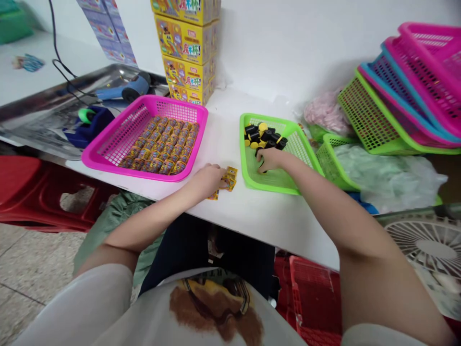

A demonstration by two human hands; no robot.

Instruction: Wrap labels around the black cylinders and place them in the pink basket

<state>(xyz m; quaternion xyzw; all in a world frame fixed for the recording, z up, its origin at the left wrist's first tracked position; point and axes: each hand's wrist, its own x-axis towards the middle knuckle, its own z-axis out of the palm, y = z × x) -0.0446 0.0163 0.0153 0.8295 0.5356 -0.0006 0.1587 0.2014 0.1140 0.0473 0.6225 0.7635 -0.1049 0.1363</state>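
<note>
My left hand rests on the white table, fingers curled over a small pile of yellow printed stickers. My right hand reaches into the green basket, fingers closed around a small black piece from the heap of black and yellow caps at its far end. A pink basket to the left holds rows of small wrapped cylinders.
Yellow boxes are stacked at the back. A metal tray with a blue hot-air gun lies far left. Stacked baskets and plastic bags fill the right side. Red crates sit under the table.
</note>
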